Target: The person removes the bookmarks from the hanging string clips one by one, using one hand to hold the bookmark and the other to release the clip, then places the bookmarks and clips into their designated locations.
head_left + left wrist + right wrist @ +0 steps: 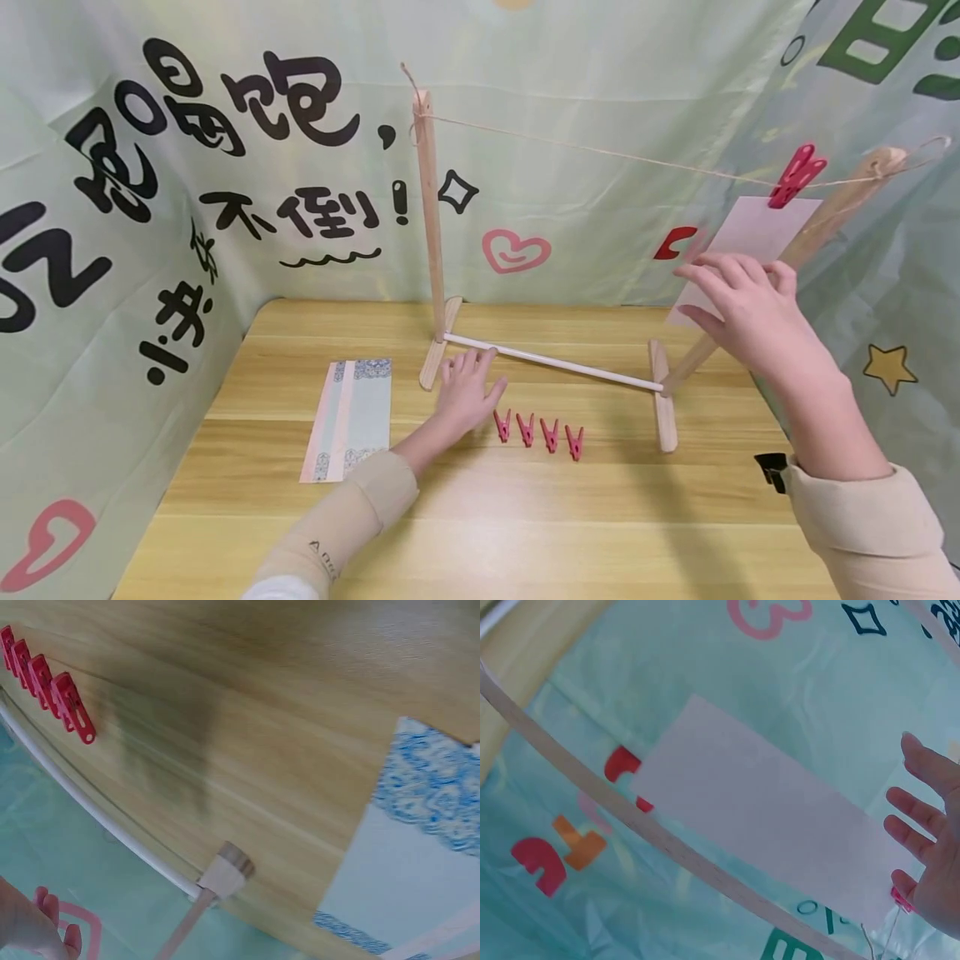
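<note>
A pale paper sheet (757,225) hangs from a string (600,152), held by a red clothespin (797,177) close to the right wooden post (840,200). My right hand (750,308) is raised in front of the sheet, fingers spread and loosely bent, nothing between them. In the right wrist view the hanging sheet (757,802) lies beside the fingers. My left hand (467,387) is over the table near the white rod (555,362), fingers relaxed and holding nothing. Several red clothespins (551,435) lie in a row just right of it.
Patterned paper strips or sheets (371,417) lie at the table's left. The left wooden post (427,217) stands on a flat foot (431,367); the right post has a similar foot (664,417). A printed cloth (600,50) hangs behind and along the sides.
</note>
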`<action>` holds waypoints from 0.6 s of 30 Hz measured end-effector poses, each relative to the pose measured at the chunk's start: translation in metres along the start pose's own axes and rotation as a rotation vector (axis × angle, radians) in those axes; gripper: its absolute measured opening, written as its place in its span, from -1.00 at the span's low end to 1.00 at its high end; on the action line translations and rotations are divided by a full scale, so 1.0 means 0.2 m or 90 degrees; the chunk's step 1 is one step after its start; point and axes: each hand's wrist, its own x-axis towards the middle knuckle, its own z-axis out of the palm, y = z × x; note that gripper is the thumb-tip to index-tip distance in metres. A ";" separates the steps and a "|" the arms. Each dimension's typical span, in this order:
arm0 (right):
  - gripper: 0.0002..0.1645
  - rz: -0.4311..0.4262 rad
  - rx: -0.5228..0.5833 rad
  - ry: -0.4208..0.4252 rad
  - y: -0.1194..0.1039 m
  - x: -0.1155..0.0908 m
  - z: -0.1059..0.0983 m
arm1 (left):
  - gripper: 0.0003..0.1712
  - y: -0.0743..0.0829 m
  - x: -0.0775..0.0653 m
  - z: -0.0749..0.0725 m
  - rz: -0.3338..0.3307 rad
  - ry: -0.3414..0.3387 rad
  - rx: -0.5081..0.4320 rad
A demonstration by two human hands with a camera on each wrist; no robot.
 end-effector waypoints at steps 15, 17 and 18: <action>-0.32 0.009 -0.002 0.069 0.04 0.09 -0.17 | -0.39 0.19 0.17 -0.02 0.062 -0.029 0.069; -0.34 0.010 -0.001 0.087 0.04 0.10 -0.19 | -0.38 0.21 0.19 -0.03 0.072 -0.030 0.079; -0.35 0.013 -0.002 0.094 0.04 0.11 -0.20 | -0.38 0.23 0.20 -0.03 0.077 -0.030 0.082</action>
